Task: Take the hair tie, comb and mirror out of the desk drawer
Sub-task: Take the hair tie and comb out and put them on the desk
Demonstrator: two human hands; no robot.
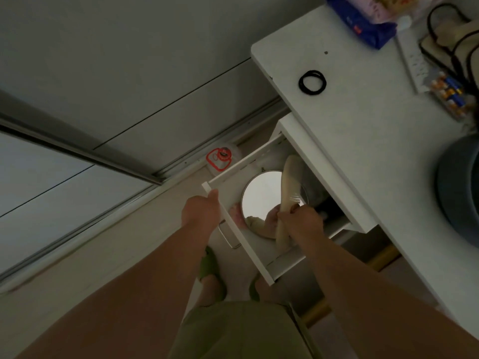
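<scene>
Closing round the comb [286, 193], the right hand [300, 222] grips its near end; its long axis runs away over the mirror [261, 198], while the left hand [201, 209] holds the drawer [233, 230] front

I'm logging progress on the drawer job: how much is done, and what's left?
Done: the hair tie lies on the desk top. In hand: the right hand has a grip on the comb in the open drawer, whose front the left hand holds. Left: the mirror lies inside.
</scene>
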